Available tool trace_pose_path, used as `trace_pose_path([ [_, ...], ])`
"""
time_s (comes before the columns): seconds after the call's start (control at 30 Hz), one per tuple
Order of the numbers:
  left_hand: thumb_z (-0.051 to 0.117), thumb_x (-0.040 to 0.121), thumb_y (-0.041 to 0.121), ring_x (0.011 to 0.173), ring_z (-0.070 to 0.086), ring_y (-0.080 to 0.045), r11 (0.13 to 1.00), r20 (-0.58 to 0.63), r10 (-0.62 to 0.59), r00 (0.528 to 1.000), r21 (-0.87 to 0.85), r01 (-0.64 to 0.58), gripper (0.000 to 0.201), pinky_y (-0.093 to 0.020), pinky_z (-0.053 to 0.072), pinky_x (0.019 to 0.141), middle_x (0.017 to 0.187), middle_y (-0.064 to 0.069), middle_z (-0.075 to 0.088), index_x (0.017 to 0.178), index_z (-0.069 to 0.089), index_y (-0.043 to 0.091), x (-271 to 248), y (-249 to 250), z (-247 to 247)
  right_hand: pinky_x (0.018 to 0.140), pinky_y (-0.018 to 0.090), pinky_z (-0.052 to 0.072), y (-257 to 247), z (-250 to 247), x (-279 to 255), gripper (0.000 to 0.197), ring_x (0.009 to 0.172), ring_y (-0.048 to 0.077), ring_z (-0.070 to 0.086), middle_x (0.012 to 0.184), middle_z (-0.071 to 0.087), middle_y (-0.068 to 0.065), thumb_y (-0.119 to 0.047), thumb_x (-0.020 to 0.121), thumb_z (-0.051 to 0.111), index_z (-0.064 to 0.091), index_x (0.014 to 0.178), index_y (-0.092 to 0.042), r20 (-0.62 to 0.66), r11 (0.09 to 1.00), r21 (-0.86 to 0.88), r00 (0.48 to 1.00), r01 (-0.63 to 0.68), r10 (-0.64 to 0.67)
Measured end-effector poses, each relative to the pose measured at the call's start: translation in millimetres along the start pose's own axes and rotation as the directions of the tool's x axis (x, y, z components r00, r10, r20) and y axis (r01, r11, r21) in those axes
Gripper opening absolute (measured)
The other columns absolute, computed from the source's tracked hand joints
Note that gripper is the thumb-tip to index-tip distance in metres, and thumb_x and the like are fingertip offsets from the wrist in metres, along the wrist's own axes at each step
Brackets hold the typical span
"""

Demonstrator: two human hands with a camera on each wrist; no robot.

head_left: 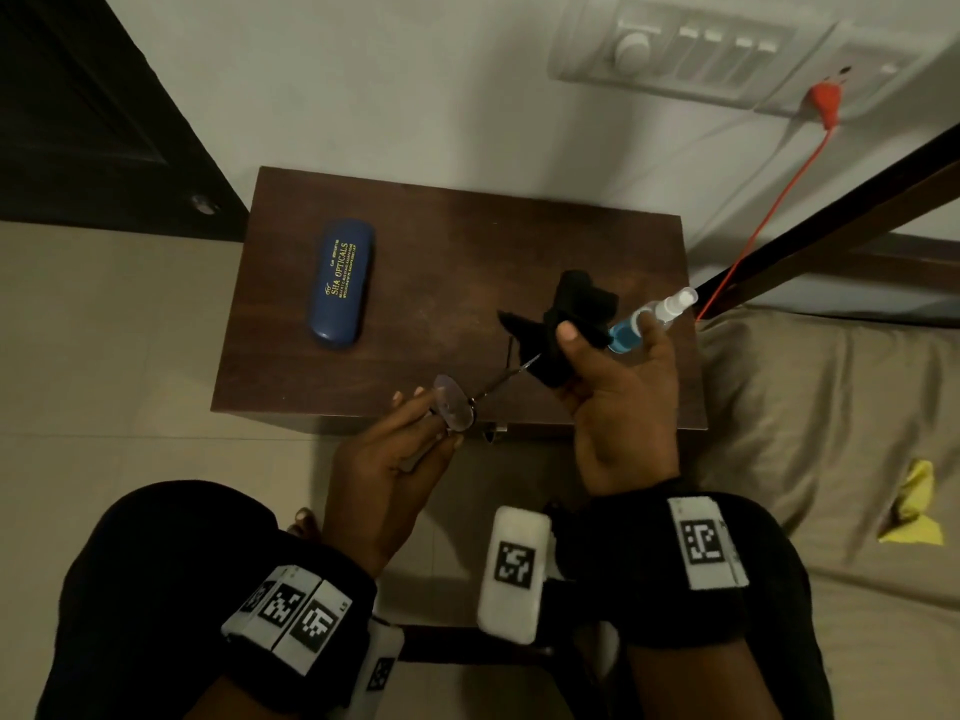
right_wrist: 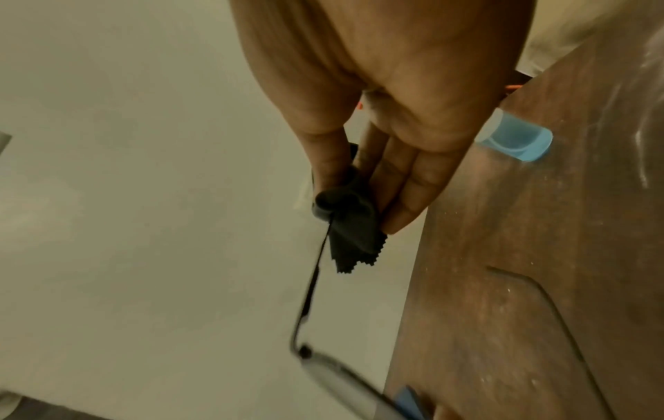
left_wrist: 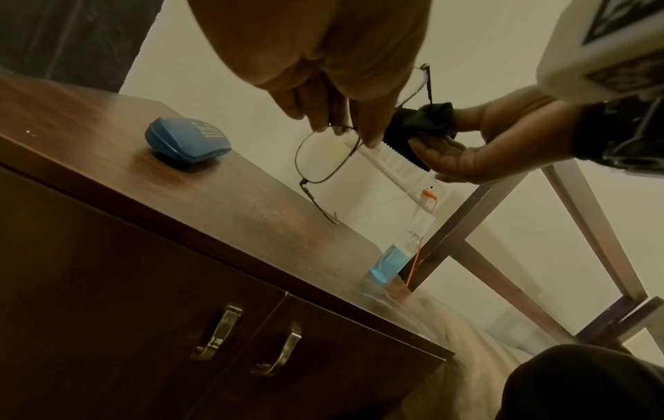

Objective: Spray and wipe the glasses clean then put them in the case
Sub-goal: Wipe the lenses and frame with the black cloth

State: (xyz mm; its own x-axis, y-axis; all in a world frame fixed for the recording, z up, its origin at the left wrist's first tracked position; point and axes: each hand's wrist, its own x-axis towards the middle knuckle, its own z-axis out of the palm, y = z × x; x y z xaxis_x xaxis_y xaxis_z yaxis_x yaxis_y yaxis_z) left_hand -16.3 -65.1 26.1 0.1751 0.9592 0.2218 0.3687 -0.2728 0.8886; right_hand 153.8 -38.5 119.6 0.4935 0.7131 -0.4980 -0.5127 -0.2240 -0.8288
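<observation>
Thin dark metal-framed glasses (left_wrist: 325, 153), matt black cloth (head_left: 566, 324), glossy blue case (head_left: 340, 283), scuffed dark wood cabinet (head_left: 441, 231)

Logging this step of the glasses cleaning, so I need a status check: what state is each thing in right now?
Glasses: held in the air, temples unfolded, out of the case.
Left hand: pinches the glasses at a lens.
Right hand: holds the black cloth around one temple.
Black cloth: bunched in the fingers.
Case: closed, lying on the cabinet.
Spray bottle: standing upright on the cabinet, part full of blue liquid.
Cabinet doors: shut.

Dark wooden cabinet (head_left: 467, 231), pale wall (head_left: 363, 96) (switch panel (head_left: 670, 49)), tiled floor (head_left: 104, 356)
</observation>
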Motion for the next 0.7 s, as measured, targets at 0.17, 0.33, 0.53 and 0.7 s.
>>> trace_pose_path([
  [0.17,0.062,0.083,0.022,0.12,0.053,-0.002,1.0,0.009,0.002,1.0,-0.012,-0.002,0.031,-0.023,0.032,0.112,0.124,-0.002,0.061,0.109,0.068,0.007,3,2,-1,0.091,0.047,0.052,0,-5,3,0.086,0.103,0.022,0.065,0.11,0.057,-0.002,-0.001,0.079,0.065,0.02,0.146,-0.03,0.025,1.0,0.0,0.999,-0.03,0.03],
  [0.33,0.067,0.081,0.016,0.121,0.053,0.002,0.997,-0.026,-0.008,1.0,-0.08,0.006,0.033,-0.026,0.035,0.111,0.129,0.025,0.055,0.113,0.064,0.007,2,-1,-2,0.089,0.049,0.053,14,-10,2,0.09,0.103,0.027,0.067,0.11,0.061,0.005,0.0,0.079,0.065,0.017,0.147,-0.033,0.08,0.993,-0.006,0.99,-0.114,0.114],
  [0.53,0.07,0.074,0.006,0.116,0.055,0.006,0.993,0.008,-0.041,0.999,-0.113,0.041,0.035,-0.021,0.036,0.108,0.121,0.043,0.051,0.109,0.065,0.008,2,3,-7,0.085,0.052,0.055,-12,-31,32,0.072,0.11,0.032,0.063,0.132,0.054,0.012,-0.001,0.082,0.064,0.031,0.141,-0.026,0.014,0.999,-0.033,1.0,-0.007,0.008],
  [0.7,0.076,0.072,0.004,0.111,0.06,0.005,0.983,0.069,-0.094,0.993,-0.154,0.103,0.032,-0.016,0.042,0.102,0.119,0.023,0.063,0.103,0.07,0.007,2,5,-7,0.075,0.045,0.057,-28,-40,49,0.044,0.098,0.029,0.069,0.126,0.059,0.014,0.001,0.086,0.06,0.041,0.123,-0.014,0.033,0.998,-0.044,0.998,0.053,-0.052],
])
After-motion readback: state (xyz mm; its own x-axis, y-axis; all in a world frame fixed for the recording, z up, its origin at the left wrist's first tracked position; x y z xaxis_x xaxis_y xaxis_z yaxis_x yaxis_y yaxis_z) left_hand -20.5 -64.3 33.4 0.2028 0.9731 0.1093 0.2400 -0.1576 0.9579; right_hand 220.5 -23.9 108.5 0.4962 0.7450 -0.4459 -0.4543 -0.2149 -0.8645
